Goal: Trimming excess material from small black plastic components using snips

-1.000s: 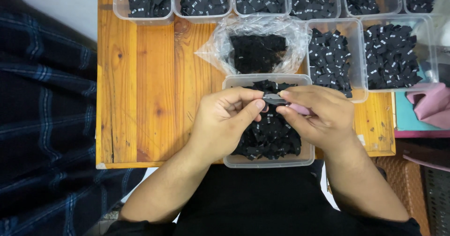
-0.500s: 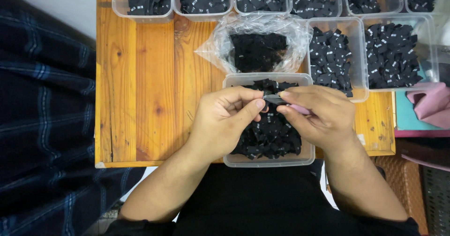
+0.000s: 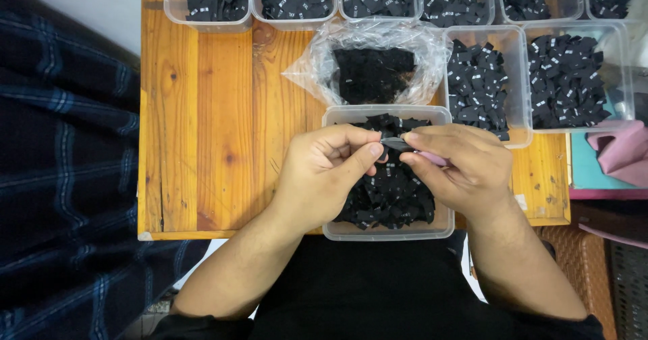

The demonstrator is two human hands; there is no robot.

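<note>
My left hand [image 3: 324, 174] and right hand [image 3: 459, 164] pinch one small black label [image 3: 395, 142] between fingertips, just above the clear tub [image 3: 388, 230] of labels. It looks light, floppy; best gripped at the edges.

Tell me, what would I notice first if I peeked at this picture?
Two hands meet in the middle: the left hand and the right hand pinch a small tool over a clear tub full of little black labels. Behind it sits a crinkly plastic bag of black pieces on the wooden table.
</note>
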